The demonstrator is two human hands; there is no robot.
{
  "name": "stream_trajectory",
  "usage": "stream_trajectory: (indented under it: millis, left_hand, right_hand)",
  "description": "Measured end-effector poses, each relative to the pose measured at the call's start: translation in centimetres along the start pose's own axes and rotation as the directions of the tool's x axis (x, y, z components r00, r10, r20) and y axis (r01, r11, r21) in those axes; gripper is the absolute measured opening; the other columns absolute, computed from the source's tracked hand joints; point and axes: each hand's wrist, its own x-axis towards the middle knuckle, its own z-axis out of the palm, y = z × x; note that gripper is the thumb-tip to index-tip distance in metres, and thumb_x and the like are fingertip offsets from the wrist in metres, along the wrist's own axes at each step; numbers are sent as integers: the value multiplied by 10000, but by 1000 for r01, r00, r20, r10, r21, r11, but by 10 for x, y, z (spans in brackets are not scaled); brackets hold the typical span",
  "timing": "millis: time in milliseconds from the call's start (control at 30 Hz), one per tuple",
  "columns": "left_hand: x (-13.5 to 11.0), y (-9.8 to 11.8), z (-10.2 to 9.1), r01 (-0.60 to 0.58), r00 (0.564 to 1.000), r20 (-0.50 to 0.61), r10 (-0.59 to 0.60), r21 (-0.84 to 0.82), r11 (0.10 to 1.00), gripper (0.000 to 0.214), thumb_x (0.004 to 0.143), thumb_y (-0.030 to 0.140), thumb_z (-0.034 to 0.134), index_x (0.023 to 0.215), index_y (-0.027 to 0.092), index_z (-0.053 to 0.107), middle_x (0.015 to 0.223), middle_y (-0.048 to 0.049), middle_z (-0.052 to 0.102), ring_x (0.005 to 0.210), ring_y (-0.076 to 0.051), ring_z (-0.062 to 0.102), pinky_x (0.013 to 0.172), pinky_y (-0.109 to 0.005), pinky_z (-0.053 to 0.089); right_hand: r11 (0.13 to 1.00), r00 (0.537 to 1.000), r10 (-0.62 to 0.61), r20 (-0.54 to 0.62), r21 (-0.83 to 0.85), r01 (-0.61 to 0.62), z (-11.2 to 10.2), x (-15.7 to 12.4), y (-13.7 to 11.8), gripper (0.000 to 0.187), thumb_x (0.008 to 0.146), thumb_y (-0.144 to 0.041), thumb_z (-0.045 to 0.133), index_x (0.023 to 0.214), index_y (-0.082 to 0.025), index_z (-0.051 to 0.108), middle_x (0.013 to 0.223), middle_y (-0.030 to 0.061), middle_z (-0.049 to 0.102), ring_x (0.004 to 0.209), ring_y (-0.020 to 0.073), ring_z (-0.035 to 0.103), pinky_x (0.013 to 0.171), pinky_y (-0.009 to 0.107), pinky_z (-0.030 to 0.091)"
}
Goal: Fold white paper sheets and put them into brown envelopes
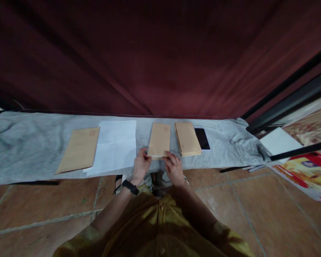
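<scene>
A brown envelope (159, 139) lies flat on the grey cloth (29, 146) in front of me. My left hand (141, 165) pinches its near left corner and my right hand (173, 167) pinches its near right corner, at a pale strip along its near edge. To its right is a stack of brown envelopes (187, 138). A black phone (202, 138) lies beside that stack. White unfolded sheets of paper (115, 146) lie left of the held envelope, and another brown envelope (79, 150) is further left. A black band is on my left wrist.
A dark red curtain (155, 60) hangs behind the cloth-covered surface. Terracotta floor tiles (256, 210) lie below. At the right are black bars (291, 100), a white sheet (279, 141) and a red and yellow printed package (307, 171).
</scene>
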Motion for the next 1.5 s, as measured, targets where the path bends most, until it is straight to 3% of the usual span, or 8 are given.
stream_trajectory:
  millis: [67,133,267,933,1100,1267,1400,1500]
  left_hand:
    - [-14,-1,-7,-211,977,9,213,191,959,348,849,229,593,1194,195,623,935,-57,656,882,-242,644,835,-384,517]
    - [-28,-4,-12,-449,893,158,421,353,820,336,956,260,483,1259,199,615,1133,-110,658,1089,-270,619,966,-433,497]
    - [-46,-13,-10,-635,772,402,493,543,550,393,1006,281,437,1362,221,591,1409,-141,584,1264,-312,546,1062,-490,437]
    - [-43,4,8,-519,846,384,369,751,408,569,1009,492,428,1413,119,571,1628,-194,353,1234,-377,550,972,-486,426]
    - [-44,3,6,-512,851,351,391,723,464,522,1011,455,442,1405,138,572,1570,-174,456,1256,-372,534,993,-491,426]
    - [-41,-9,-3,-518,854,270,444,510,687,372,1002,325,457,1313,181,603,1468,-146,552,1326,-330,500,1085,-494,403]
    - [-11,-5,2,-181,983,47,178,73,981,293,933,275,538,1194,167,615,1201,-140,670,1178,-279,597,1071,-442,426]
    - [19,3,11,48,998,35,-44,-149,988,238,835,224,606,1064,171,643,959,-87,693,1008,-264,637,959,-414,482]
  right_hand:
    - [1000,1000,-14,7,-14,15,3,-2,0,418,952,-91,536,1324,-247,646,1504,84,528,1307,239,499,1075,402,411]
    - [999,999,-22,26,-36,23,3,-3,0,428,968,-105,514,1363,-235,617,1525,92,513,1284,245,516,1066,406,411]
    - [995,995,-47,85,-83,55,0,-2,-2,448,977,-125,491,1405,-217,582,1575,93,463,1291,265,511,1076,423,395]
    - [996,992,-43,117,-72,52,4,-4,1,494,967,-144,506,1460,-164,529,1529,127,521,1361,287,481,1127,458,367]
    - [990,1000,-22,11,142,20,8,-4,5,448,973,-154,443,1405,-183,557,1483,117,555,1380,255,475,1145,443,388]
    - [853,900,421,-111,387,-351,17,29,19,422,929,-228,470,1336,-168,563,1269,150,656,1188,261,600,1063,452,452]
    - [683,808,589,13,526,-507,24,71,33,159,835,-279,594,953,-195,659,877,60,678,857,224,638,845,367,506]
    - [650,822,569,22,601,-466,30,93,35,75,799,-275,599,742,-227,594,707,-2,614,752,191,607,758,319,493]
